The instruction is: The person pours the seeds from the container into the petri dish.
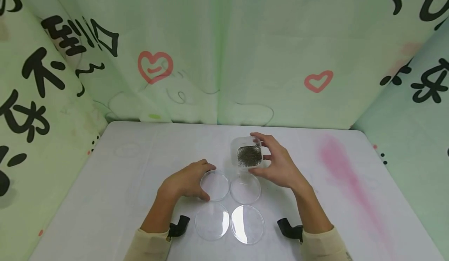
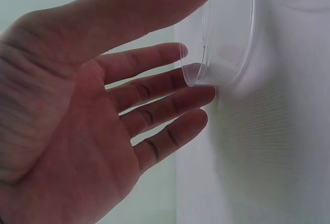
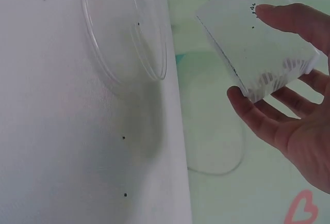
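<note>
My right hand (image 1: 280, 163) holds a clear, square plastic box (image 1: 234, 149) by its sides, fingers at the far side and thumb at the near side. Dark fine grains (image 1: 249, 156) lie in the box, which is tilted above the upper right petri dish (image 1: 246, 191). In the right wrist view, a few dark specks cling to the box (image 3: 258, 48). My left hand (image 1: 186, 181) grips the upper left petri dish (image 1: 215, 187) between thumb and fingers. The left wrist view shows this dish's clear rim (image 2: 227, 43) against the fingertips.
Two more clear petri dishes, lower left (image 1: 207, 222) and lower right (image 1: 249, 226), lie nearer me, reflecting light. Loose dark specks (image 3: 124, 138) dot the white table (image 1: 115, 198). A green curtain with black writing and hearts (image 1: 217, 58) surrounds the table.
</note>
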A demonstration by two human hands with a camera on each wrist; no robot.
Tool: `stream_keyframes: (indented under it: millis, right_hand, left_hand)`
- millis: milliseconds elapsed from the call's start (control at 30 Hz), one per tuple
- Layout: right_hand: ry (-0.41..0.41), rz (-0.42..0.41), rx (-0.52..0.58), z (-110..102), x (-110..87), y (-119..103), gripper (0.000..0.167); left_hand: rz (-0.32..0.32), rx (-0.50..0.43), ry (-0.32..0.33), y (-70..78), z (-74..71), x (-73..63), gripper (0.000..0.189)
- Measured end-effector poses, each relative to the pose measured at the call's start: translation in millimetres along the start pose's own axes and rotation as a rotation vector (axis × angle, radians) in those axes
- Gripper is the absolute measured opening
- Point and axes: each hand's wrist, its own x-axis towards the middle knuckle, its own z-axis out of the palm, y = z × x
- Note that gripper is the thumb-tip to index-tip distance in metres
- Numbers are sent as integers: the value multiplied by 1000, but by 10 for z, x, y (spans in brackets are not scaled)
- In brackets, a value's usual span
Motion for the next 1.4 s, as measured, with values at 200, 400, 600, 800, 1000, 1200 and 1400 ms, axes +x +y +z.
stream_keyframes:
  millis: [200,400,600,800,1000,1200,1400]
  right_hand:
    - [-10,-46,-13,73,14,-47,97]
    - [-10,-76,-22,120,27,-74,95]
    - [-15,-87,-31,164,30,-124,93]
    - [-19,-109,-55,215,38,-153,93]
    - [-27,-104,-74,250,36,-162,93]
    - [-43,-114,-63,279,36,-179,93]
    - [-48,-144,-91,326,30,-201,94]
  left_hand:
    - [8,15,11,6,3,1,80]
    - [-16,-3,3,19,0,8,79]
    - [-29,4,5,26,5,18,78]
    - [-49,4,4,58,-5,20,79]
    - [-57,-1,1,78,-1,16,80]
    - [-61,2,-1,75,-3,13,79]
    - [-39,17,4,61,-5,17,76]
